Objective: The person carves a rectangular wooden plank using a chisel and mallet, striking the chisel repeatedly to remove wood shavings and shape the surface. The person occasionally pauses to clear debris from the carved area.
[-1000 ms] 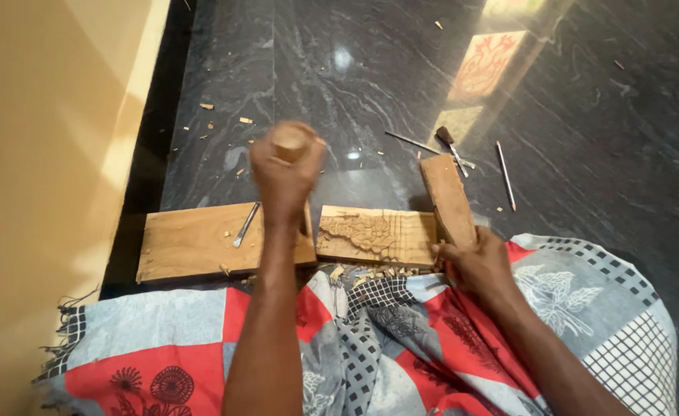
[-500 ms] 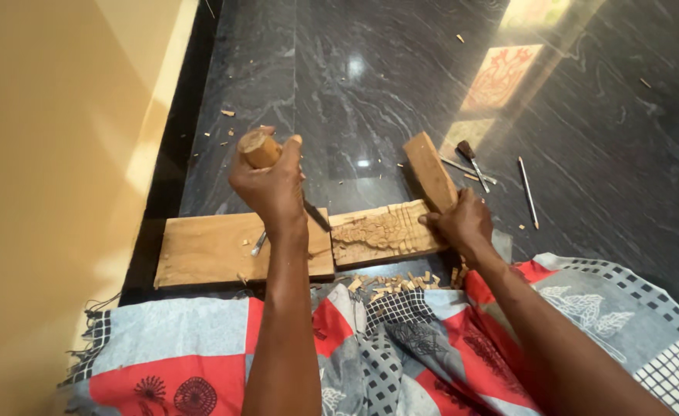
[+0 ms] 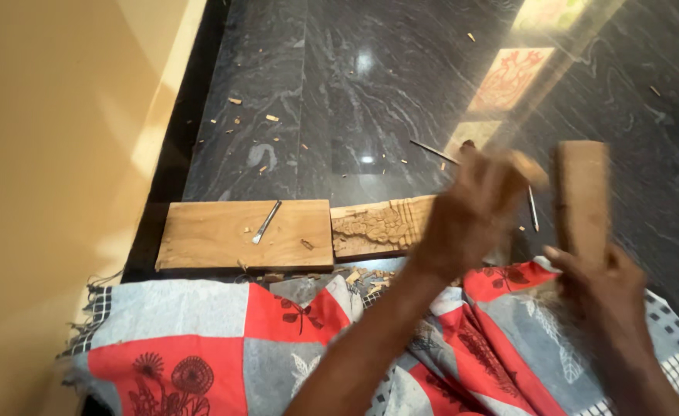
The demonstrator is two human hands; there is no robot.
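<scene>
My left hand (image 3: 470, 212) is blurred and closed around a wooden-handled tool (image 3: 528, 166), over the right end of a carved wooden panel (image 3: 378, 227). My right hand (image 3: 597, 273) grips the lower end of an upright wooden block (image 3: 582, 189), just right of the left hand. The panel lies on the dark floor, end to end with a plain wooden board (image 3: 216, 235). A small metal chisel (image 3: 266, 222) rests on that board.
A red, grey and checked patterned cloth (image 3: 224, 339) covers my lap at the bottom. Thin metal tools (image 3: 432, 149) and wood chips (image 3: 355, 275) lie on the dark polished floor (image 3: 339, 85). A yellow wall (image 3: 54, 154) runs along the left.
My left hand has swung right with the wooden-handled tool, from above the joint of the boards to the carved panel's right end. The chisel on the plain board is now uncovered.
</scene>
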